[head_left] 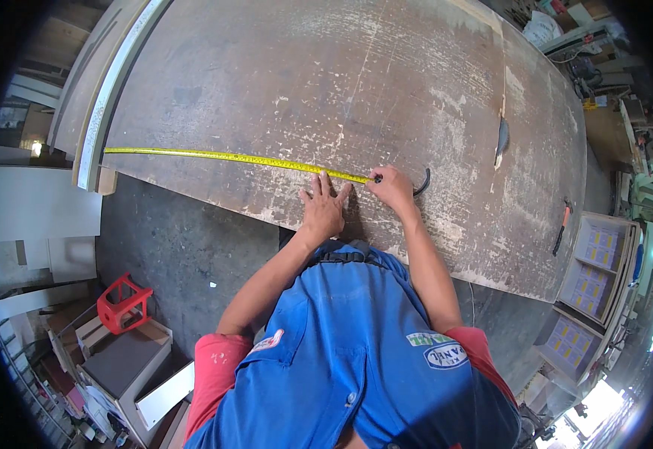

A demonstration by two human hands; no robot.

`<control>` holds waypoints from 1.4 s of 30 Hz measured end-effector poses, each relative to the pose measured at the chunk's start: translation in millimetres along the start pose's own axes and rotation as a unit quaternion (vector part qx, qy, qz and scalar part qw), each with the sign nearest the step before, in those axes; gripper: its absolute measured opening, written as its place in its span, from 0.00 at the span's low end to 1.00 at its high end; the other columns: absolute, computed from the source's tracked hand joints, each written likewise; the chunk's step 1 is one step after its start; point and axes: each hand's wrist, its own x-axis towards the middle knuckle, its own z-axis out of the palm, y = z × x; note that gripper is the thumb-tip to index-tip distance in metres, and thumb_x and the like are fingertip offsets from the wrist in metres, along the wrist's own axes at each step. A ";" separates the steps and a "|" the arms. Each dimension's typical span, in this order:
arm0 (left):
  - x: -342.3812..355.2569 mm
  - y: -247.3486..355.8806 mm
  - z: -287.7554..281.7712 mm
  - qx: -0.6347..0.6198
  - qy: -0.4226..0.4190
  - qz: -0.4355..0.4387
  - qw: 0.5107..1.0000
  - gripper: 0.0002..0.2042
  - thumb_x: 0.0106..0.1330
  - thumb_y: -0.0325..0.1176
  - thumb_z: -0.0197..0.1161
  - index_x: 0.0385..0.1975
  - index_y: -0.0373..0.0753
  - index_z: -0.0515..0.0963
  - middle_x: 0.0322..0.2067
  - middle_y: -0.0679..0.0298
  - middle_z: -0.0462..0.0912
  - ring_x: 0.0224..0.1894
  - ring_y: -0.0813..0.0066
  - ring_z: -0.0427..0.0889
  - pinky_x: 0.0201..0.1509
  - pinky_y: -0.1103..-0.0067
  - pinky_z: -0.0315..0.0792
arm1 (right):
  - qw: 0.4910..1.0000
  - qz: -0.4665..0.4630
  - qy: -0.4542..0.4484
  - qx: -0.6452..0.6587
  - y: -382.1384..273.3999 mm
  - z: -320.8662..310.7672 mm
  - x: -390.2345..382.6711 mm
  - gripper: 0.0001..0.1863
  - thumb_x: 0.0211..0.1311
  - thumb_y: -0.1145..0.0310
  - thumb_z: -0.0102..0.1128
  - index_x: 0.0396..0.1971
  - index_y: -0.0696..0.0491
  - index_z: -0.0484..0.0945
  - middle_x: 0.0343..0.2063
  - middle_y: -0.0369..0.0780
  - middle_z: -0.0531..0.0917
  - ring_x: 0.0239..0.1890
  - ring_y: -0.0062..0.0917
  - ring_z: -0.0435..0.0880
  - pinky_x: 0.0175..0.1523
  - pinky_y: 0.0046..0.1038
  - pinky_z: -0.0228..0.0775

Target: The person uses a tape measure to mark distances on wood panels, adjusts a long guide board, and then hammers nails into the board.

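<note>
A yellow tape measure (237, 157) is stretched across the worn brown board (192, 105) from the long pale straightedge (109, 97) at its left. My left hand (323, 209) lies with fingers spread, their tips touching the tape. My right hand (392, 191) is closed around the tape's right end, its case mostly hidden by my fingers. Just right of that hand is a curved black thing (424, 181), which I cannot make out clearly.
An orange-and-black handled tool (564, 221) lies near the board's right end, and a dark oblong piece (503, 135) farther back. A red plastic stool (123, 304) and offcut panels (38, 206) stand at left. Wooden bins with packages (592, 284) line the right.
</note>
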 end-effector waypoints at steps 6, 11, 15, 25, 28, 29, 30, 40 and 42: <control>0.8 0.5 -1.0 0.004 -0.002 -0.005 1.000 0.38 0.56 0.37 0.62 0.70 0.57 0.60 0.69 0.37 0.51 0.71 0.36 0.51 0.62 0.39 0.58 | 1.000 -0.001 0.004 -0.003 0.4 1.9 -1.0 0.12 0.46 0.57 0.68 0.31 0.45 0.85 0.33 0.45 0.83 0.38 0.43 0.83 0.44 0.40 0.75; 0.5 0.2 0.4 0.004 0.004 -0.003 1.000 0.38 0.55 0.37 0.62 0.70 0.56 0.60 0.69 0.36 0.52 0.71 0.36 0.52 0.62 0.40 0.57 | 1.000 -0.017 0.017 0.008 2.5 2.6 -0.9 0.11 0.45 0.58 0.68 0.30 0.45 0.86 0.32 0.46 0.83 0.37 0.43 0.83 0.43 0.40 0.75; 1.5 -1.0 4.6 0.002 0.016 -0.003 1.000 0.40 0.53 0.37 0.64 0.71 0.55 0.59 0.69 0.36 0.53 0.71 0.36 0.52 0.62 0.40 0.57 | 1.000 0.006 -0.008 -0.003 1.2 1.3 -0.1 0.13 0.47 0.55 0.69 0.31 0.44 0.85 0.35 0.43 0.83 0.39 0.43 0.83 0.45 0.40 0.74; 1.7 -0.5 1.8 0.007 0.005 0.000 1.000 0.42 0.51 0.39 0.67 0.71 0.55 0.58 0.69 0.37 0.53 0.70 0.35 0.53 0.62 0.41 0.57 | 1.000 -0.011 0.000 -0.007 5.0 4.9 0.8 0.13 0.48 0.55 0.69 0.32 0.45 0.85 0.35 0.43 0.83 0.40 0.43 0.82 0.46 0.39 0.74; 4.5 1.5 -1.8 0.017 -0.012 0.003 1.000 0.43 0.52 0.38 0.67 0.71 0.58 0.57 0.69 0.36 0.52 0.70 0.34 0.53 0.62 0.41 0.57 | 0.999 -0.021 0.025 0.009 4.7 6.1 -0.3 0.10 0.46 0.59 0.67 0.29 0.46 0.85 0.31 0.46 0.82 0.37 0.44 0.83 0.43 0.41 0.75; 5.6 2.6 -2.8 0.025 -0.023 -0.001 0.999 0.45 0.51 0.39 0.69 0.72 0.60 0.55 0.69 0.35 0.52 0.70 0.33 0.53 0.63 0.40 0.58 | 0.999 -0.021 0.025 0.009 3.9 5.8 -0.4 0.10 0.46 0.59 0.67 0.29 0.46 0.85 0.31 0.46 0.82 0.37 0.44 0.83 0.43 0.41 0.75; 6.6 3.9 -3.9 0.034 -0.033 -0.006 0.999 0.47 0.49 0.40 0.71 0.73 0.63 0.53 0.68 0.33 0.51 0.70 0.32 0.53 0.64 0.40 0.58 | 1.000 -0.018 0.024 0.008 3.2 5.3 -0.6 0.10 0.46 0.59 0.67 0.29 0.46 0.86 0.31 0.46 0.82 0.37 0.44 0.83 0.43 0.41 0.75; 14.7 7.1 -6.1 0.048 -0.078 0.009 0.996 0.48 0.49 0.42 0.72 0.72 0.66 0.53 0.67 0.28 0.50 0.67 0.25 0.55 0.61 0.39 0.62 | 1.000 -0.005 0.011 0.016 4.6 3.9 -0.5 0.12 0.48 0.57 0.68 0.31 0.45 0.85 0.35 0.43 0.83 0.40 0.42 0.83 0.45 0.40 0.75; 13.1 6.4 0.9 0.064 -0.041 0.010 0.997 0.49 0.48 0.43 0.72 0.73 0.61 0.52 0.67 0.28 0.51 0.66 0.25 0.56 0.60 0.40 0.62 | 1.000 -0.006 0.014 0.018 4.6 4.2 -0.7 0.12 0.47 0.57 0.68 0.31 0.46 0.85 0.35 0.43 0.83 0.40 0.42 0.83 0.45 0.40 0.75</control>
